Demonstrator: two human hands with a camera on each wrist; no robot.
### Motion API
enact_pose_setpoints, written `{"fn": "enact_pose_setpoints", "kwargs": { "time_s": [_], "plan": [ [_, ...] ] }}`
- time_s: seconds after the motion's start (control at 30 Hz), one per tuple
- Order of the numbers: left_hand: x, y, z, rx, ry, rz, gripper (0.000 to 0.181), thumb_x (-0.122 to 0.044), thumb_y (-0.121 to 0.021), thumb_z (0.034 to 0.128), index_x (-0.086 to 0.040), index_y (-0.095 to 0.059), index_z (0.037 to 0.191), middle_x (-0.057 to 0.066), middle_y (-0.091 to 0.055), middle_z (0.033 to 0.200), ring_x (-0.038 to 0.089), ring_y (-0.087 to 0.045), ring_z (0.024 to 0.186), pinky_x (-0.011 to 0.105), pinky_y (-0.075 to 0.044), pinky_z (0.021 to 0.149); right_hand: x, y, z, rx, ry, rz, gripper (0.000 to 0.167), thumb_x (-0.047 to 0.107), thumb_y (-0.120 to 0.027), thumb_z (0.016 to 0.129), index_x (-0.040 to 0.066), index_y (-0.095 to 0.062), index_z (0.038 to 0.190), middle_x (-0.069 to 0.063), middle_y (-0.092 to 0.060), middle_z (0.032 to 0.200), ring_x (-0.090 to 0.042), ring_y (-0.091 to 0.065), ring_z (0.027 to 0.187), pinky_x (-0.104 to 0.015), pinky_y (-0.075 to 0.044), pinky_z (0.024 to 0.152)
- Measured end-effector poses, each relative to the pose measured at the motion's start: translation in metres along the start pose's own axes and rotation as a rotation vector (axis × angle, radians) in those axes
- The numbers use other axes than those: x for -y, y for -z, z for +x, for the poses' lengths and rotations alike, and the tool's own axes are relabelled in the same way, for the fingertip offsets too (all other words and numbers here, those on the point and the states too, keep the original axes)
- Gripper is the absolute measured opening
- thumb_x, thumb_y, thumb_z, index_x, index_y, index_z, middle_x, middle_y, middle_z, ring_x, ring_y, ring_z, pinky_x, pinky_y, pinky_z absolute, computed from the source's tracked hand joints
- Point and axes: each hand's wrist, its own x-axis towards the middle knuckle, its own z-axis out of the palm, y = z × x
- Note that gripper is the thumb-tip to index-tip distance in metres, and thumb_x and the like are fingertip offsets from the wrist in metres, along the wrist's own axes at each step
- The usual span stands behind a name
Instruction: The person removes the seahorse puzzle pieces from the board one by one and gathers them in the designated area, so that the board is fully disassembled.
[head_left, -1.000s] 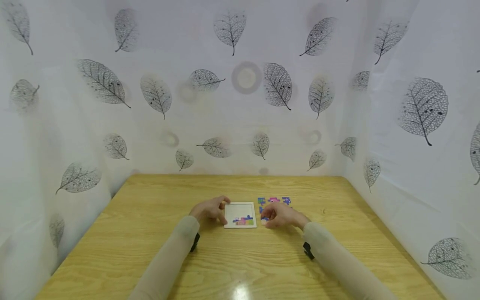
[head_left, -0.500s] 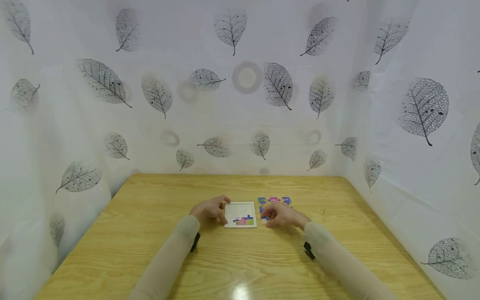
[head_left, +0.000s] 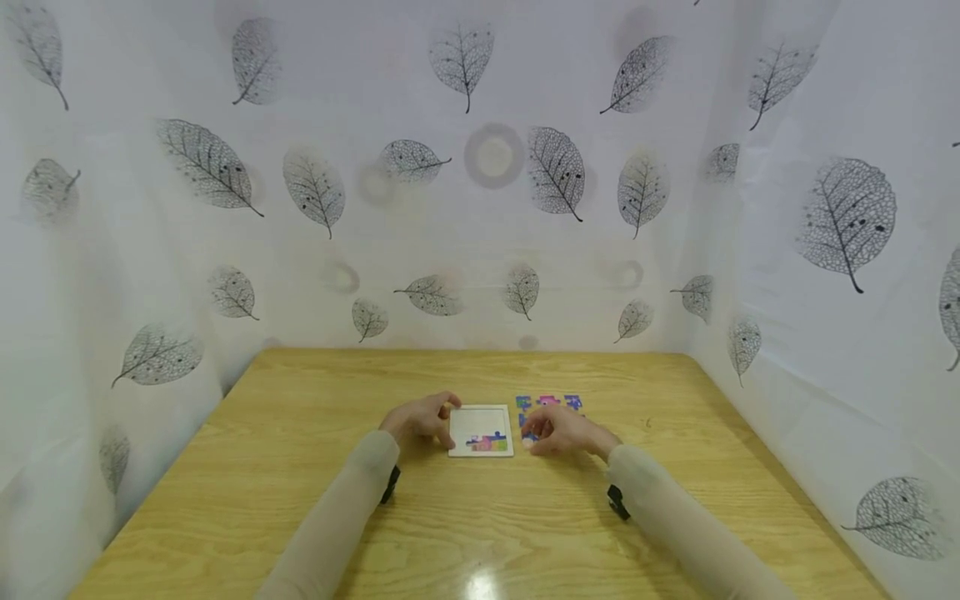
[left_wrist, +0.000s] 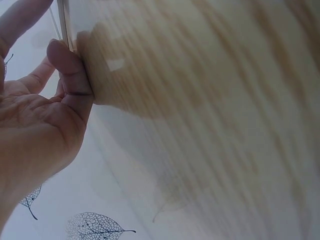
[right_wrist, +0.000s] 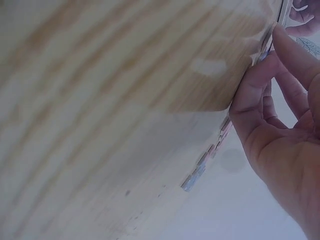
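Observation:
A white square puzzle tray [head_left: 461, 421] lies on the table, several joined colourful pieces [head_left: 487, 442] in its lower right part. My left hand [head_left: 420, 417] holds the tray's left edge, index finger at the far corner and thumb near the front corner. Just right of the tray, my right hand [head_left: 566, 430] pinches a puzzle piece [head_left: 528, 444] low at the table; the fingers cover part of it. In the right wrist view the thumb and forefinger of the right hand [right_wrist: 280, 110] come together at the table surface.
Loose puzzle pieces lie beyond the right hand, among them a pink piece [head_left: 549, 401], a blue one [head_left: 573, 401] and a green and blue one [head_left: 523, 402]. The right hand partly hides others. Leaf-printed curtains [head_left: 480, 233] surround the wooden table [head_left: 480, 517].

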Motion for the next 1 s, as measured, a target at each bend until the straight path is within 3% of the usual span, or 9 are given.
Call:
{"fn": "enact_pose_setpoints", "kwargs": {
  "time_s": [0.23, 0.43, 0.63, 1.0],
  "plan": [
    [0.0, -0.001, -0.002, 0.001, -0.005, -0.02, 0.078, 0.003, -0.082, 0.0679, -0.011, -0.047, 0.136, 0.01, -0.044, 0.106, 0.022, -0.042, 0.088, 0.032, -0.036, 0.075, 0.001, -0.001, -0.001, -0.003, -0.013, 0.052, 0.025, 0.012, -0.074, 0.086, 0.006, -0.068, 0.11, -0.009, -0.064, 0.099, -0.019, -0.055, 0.087, -0.033, -0.046, 0.076],
    [0.0, -0.001, -0.002, -0.002, 0.006, -0.017, 0.077, 0.003, -0.082, 0.0682, -0.012, -0.048, 0.136, 0.01, -0.044, 0.109, 0.022, -0.042, 0.09, 0.031, -0.037, 0.075, 0.008, -0.006, 0.002, -0.032, 0.014, 0.02, 0.018, 0.009, -0.072, 0.087, 0.006, -0.07, 0.104, -0.005, -0.067, 0.096, -0.014, -0.058, 0.086, -0.028, -0.048, 0.076],
    [0.001, -0.001, -0.002, -0.005, 0.005, -0.003, 0.078, 0.003, -0.082, 0.0691, -0.012, -0.047, 0.137, 0.01, -0.046, 0.115, 0.023, -0.043, 0.096, 0.032, -0.039, 0.079, 0.022, -0.014, 0.01, 0.009, 0.029, 0.09, 0.016, 0.005, -0.069, 0.088, 0.005, -0.07, 0.103, -0.004, -0.066, 0.089, -0.013, -0.056, 0.077, -0.025, -0.048, 0.065],
    [0.0, 0.001, 0.0, 0.009, -0.009, 0.023, 0.078, 0.0, -0.083, 0.0695, -0.012, -0.047, 0.137, 0.011, -0.046, 0.117, 0.024, -0.045, 0.099, 0.033, -0.04, 0.084, 0.042, -0.025, 0.026, 0.045, 0.092, 0.092, 0.016, 0.007, -0.07, 0.088, 0.008, -0.072, 0.104, -0.004, -0.07, 0.093, -0.016, -0.062, 0.084, -0.027, -0.051, 0.069]
  ]
}}
